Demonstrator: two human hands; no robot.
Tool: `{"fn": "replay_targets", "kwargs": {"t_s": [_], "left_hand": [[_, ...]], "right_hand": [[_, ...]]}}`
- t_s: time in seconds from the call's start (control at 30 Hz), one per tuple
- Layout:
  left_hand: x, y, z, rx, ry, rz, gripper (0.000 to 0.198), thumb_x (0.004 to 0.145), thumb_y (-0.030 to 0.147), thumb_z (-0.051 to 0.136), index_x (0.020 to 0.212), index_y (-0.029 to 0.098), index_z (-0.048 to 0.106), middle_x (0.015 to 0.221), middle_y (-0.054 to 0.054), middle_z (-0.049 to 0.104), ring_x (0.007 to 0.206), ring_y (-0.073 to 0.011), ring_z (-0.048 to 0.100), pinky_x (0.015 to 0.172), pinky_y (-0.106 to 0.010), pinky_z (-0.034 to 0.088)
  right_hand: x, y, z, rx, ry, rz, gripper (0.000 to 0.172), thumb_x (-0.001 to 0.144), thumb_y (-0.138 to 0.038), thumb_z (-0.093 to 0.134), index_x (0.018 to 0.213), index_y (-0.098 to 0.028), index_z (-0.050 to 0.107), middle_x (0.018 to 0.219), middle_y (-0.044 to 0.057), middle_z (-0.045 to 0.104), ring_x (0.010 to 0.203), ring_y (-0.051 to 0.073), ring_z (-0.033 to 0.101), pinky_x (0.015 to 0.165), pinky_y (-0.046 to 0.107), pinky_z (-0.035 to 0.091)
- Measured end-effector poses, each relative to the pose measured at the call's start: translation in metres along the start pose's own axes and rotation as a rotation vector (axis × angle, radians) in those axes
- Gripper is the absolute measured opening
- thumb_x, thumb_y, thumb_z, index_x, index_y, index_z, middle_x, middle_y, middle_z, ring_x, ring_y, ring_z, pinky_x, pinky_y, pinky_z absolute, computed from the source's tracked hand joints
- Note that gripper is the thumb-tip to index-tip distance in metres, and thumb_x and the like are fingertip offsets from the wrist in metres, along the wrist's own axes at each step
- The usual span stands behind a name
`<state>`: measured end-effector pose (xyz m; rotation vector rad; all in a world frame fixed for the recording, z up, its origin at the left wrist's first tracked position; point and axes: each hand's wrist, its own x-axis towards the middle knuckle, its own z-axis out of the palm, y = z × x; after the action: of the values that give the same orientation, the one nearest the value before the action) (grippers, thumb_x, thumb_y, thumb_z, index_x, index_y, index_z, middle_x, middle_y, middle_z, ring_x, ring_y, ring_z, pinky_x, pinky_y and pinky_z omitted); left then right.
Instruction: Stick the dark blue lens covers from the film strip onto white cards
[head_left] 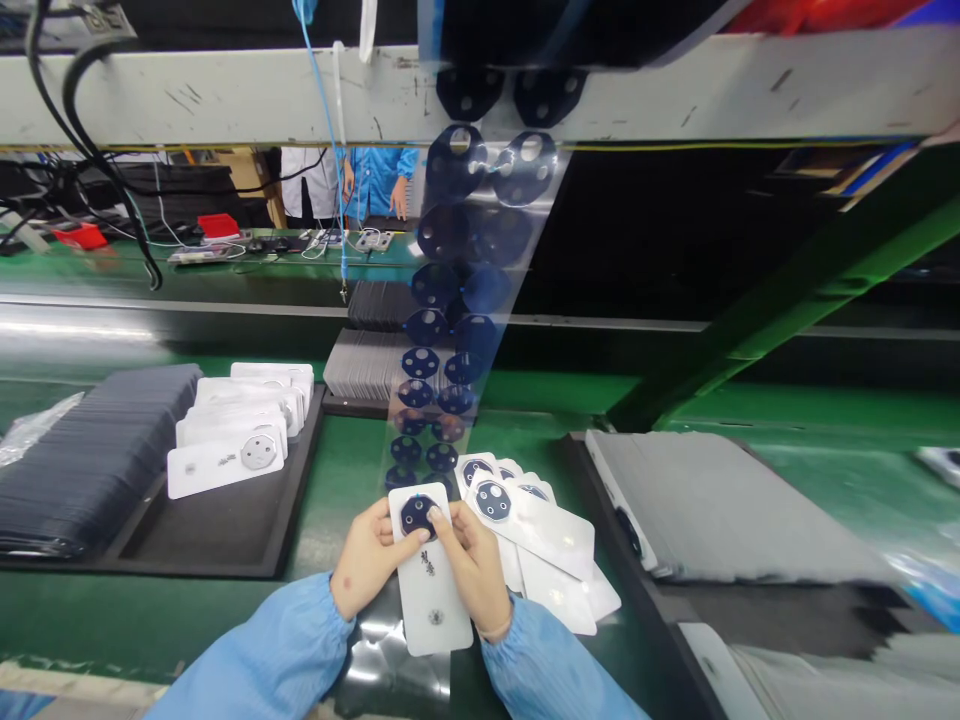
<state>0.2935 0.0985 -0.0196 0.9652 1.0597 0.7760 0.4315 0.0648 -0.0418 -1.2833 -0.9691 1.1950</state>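
Observation:
A white card with a dark octagonal sticker near its top and black markings below is held upright over the green table. My left hand grips its left edge, thumb on the card beside the sticker. My right hand grips the right edge, thumb pressed at the sticker's edge. Behind the card, a clear strip of dark octagonal stickers hangs from above down to the table. Right of my right hand lies a fanned pile of white cards with dark stickers.
At the left, a black tray holds overlapping white cards and a row of dark sheets. Grey sheets fill a tray at the right. More stacked sheets stand behind. A green beam slants at right; people stand in the background.

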Motion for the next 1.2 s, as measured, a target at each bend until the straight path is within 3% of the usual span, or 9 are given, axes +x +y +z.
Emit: {"fn": "replay_targets", "kwargs": {"t_s": [0.23,0.47,0.53,0.6,0.77,0.87,0.93,1.07,1.2], "left_hand": [[-0.002,-0.002,-0.001,0.111,-0.134,0.023,0.044,0.072,0.035,0.077,0.106,0.012,0.063,0.092,-0.011,0.076,0.086,-0.0257,0.072,0.074,-0.032,0.058],[-0.001,-0.001,0.001,0.2,-0.224,0.038,0.035,0.081,0.037,0.068,0.106,0.014,0.059,0.087,-0.009,0.075,0.08,-0.0227,0.072,0.072,-0.032,0.057],[0.002,0.005,-0.008,0.292,-0.133,0.114,0.027,0.085,0.039,0.061,0.098,0.015,0.059,0.077,-0.007,0.074,0.071,-0.0211,0.071,0.068,-0.032,0.057],[0.005,0.018,-0.029,0.407,0.067,0.264,0.025,0.088,0.04,0.056,0.096,0.017,0.058,0.074,-0.006,0.073,0.068,-0.0207,0.071,0.068,-0.033,0.056],[0.013,0.058,-0.13,0.913,0.72,0.647,0.043,0.084,0.032,0.056,0.123,0.017,0.047,0.118,-0.016,0.065,0.11,-0.0285,0.062,0.097,-0.045,0.046],[0.018,0.059,-0.185,1.293,0.798,0.45,0.061,0.07,0.03,0.069,0.123,0.012,0.047,0.147,-0.026,0.034,0.137,-0.0405,0.031,0.108,-0.055,0.029],[0.021,0.052,-0.203,1.385,0.82,0.27,0.066,0.064,0.035,0.076,0.12,0.012,0.05,0.151,-0.029,0.024,0.14,-0.0445,0.022,0.108,-0.059,0.024],[0.026,0.042,-0.208,1.429,0.89,0.198,0.067,0.06,0.043,0.079,0.114,0.014,0.053,0.151,-0.03,0.021,0.14,-0.0423,0.022,0.108,-0.056,0.024],[0.029,0.044,-0.206,1.502,0.932,0.258,0.051,0.061,0.044,0.077,0.097,0.016,0.056,0.145,-0.025,0.035,0.138,-0.0396,0.026,0.112,-0.06,0.009]], "right_hand": [[0.004,-0.003,-0.003,-0.076,0.007,-0.017,0.028,0.08,-0.046,0.068,0.081,-0.02,0.058,0.075,0.001,0.064,0.072,0.02,0.06,0.067,0.03,0.049],[0.007,-0.002,-0.005,-0.044,0.06,-0.03,0.034,0.086,-0.054,0.055,0.076,-0.023,0.063,0.076,0.004,0.068,0.075,0.024,0.064,0.072,0.036,0.053],[0.014,-0.003,-0.014,-0.001,0.111,-0.015,0.037,0.081,-0.058,0.059,0.079,-0.022,0.066,0.078,0.004,0.069,0.077,0.025,0.065,0.07,0.037,0.054],[0.021,-0.012,-0.031,0.013,0.182,0.005,0.041,0.079,-0.06,0.06,0.087,-0.021,0.067,0.084,0.006,0.071,0.083,0.027,0.065,0.069,0.036,0.054],[0.037,-0.054,-0.092,0.074,0.271,0.182,0.048,0.066,-0.055,0.075,0.095,-0.019,0.064,0.087,0.007,0.073,0.078,0.027,0.068,0.066,0.035,0.054],[0.043,-0.065,-0.117,-0.162,0.272,0.243,0.051,0.061,-0.054,0.076,0.096,-0.02,0.061,0.086,0.007,0.073,0.079,0.029,0.068,0.067,0.037,0.053],[0.047,-0.059,-0.124,-0.461,0.306,0.231,0.054,0.063,-0.055,0.07,0.103,-0.02,0.058,0.089,0.008,0.072,0.083,0.031,0.067,0.072,0.041,0.051],[0.051,-0.035,-0.12,-0.951,0.459,0.007,0.067,0.073,-0.054,0.054,0.125,-0.011,0.049,0.114,0.021,0.063,0.101,0.039,0.06,0.083,0.05,0.046],[0.048,-0.024,-0.109,-1.091,0.569,-0.243,0.065,0.081,-0.052,0.046,0.127,-0.008,0.048,0.122,0.025,0.057,0.11,0.043,0.053,0.086,0.053,0.043]]}}
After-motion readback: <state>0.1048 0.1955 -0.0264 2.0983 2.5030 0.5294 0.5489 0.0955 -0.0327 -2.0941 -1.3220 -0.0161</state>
